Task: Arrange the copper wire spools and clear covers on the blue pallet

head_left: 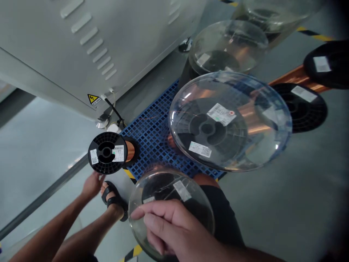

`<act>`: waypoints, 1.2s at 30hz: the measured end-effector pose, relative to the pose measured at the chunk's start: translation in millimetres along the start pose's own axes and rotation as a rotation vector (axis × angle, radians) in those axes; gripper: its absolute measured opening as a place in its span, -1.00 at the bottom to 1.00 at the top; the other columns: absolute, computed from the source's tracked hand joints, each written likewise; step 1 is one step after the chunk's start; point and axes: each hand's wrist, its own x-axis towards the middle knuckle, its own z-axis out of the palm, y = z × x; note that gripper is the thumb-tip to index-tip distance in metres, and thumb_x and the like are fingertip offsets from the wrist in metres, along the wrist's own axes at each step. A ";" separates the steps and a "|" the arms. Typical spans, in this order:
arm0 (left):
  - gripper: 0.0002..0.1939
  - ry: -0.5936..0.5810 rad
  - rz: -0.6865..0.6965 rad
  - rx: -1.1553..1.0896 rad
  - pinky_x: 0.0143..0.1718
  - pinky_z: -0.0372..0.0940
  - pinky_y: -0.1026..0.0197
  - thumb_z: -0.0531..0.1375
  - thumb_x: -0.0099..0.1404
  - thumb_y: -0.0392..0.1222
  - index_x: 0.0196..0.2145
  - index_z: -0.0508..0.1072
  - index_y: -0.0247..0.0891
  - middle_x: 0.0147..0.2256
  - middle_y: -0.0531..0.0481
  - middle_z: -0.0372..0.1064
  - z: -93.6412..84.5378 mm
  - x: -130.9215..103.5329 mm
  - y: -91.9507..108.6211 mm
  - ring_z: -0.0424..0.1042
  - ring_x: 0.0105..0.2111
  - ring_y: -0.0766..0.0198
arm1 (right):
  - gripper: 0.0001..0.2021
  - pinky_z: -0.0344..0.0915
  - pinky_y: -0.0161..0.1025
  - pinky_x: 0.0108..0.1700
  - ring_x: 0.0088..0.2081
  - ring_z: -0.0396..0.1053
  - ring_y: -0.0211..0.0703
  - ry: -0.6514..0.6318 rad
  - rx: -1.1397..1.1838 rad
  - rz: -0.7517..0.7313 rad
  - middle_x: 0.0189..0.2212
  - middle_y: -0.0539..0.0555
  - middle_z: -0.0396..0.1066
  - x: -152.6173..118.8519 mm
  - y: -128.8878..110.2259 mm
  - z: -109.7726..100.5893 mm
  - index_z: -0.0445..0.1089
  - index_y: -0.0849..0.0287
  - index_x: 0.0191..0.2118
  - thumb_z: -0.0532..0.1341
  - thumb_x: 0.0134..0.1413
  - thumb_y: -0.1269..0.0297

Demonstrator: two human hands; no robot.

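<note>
My left hand is at the lower rim of a black spool of copper wire, which stands at the corner of a blue grid mat. Its fingers look closed at the rim, partly hidden under the flange. My right hand hovers over a clear round plastic cover with a dark spool inside. Thumb and index finger are pressed together; whatever may be between them is too fine to make out. Beyond it, a larger clear cover sits over another labelled copper spool.
A grey vented machine cabinet with a cable at its base stands at the upper left. More covered spools are at the back. Uncovered copper spools stand on the right. My sandalled foot is beside the mat.
</note>
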 end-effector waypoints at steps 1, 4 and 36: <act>-0.86 -0.076 0.118 0.101 -0.15 0.44 0.07 0.14 0.29 -0.20 -0.29 0.48 -0.26 -0.13 -0.17 0.53 14.3 -23.3 -2.8 0.55 -0.20 0.04 | -0.57 -0.01 -0.40 -0.52 -0.59 0.03 -0.42 -0.008 -0.054 0.005 -0.64 -0.11 0.14 -3.5 -1.9 -1.3 0.49 0.28 -0.09 0.16 0.18 -0.01; -0.69 -0.217 0.444 0.347 0.10 0.35 -0.05 -0.01 0.42 -0.17 -0.01 0.44 -0.25 0.14 -0.27 0.36 42.4 -64.9 12.3 0.45 0.06 0.02 | -0.64 0.09 -0.34 -0.45 -0.56 0.10 -0.35 0.001 -0.240 0.012 -0.63 -0.07 0.15 -21.0 -12.8 -6.6 0.54 0.19 -0.11 0.13 0.22 0.06; -0.60 0.160 -0.412 -1.289 -0.57 0.15 0.40 0.38 0.09 -0.04 -0.57 0.26 -0.30 -0.68 0.15 0.17 -9.8 79.9 -17.4 0.19 -0.66 0.48 | -0.69 0.21 -0.46 -0.35 -0.38 0.41 -0.32 0.363 -1.737 -0.305 -0.36 0.10 0.55 275.6 -114.9 0.4 0.58 0.32 -0.24 0.06 0.21 0.45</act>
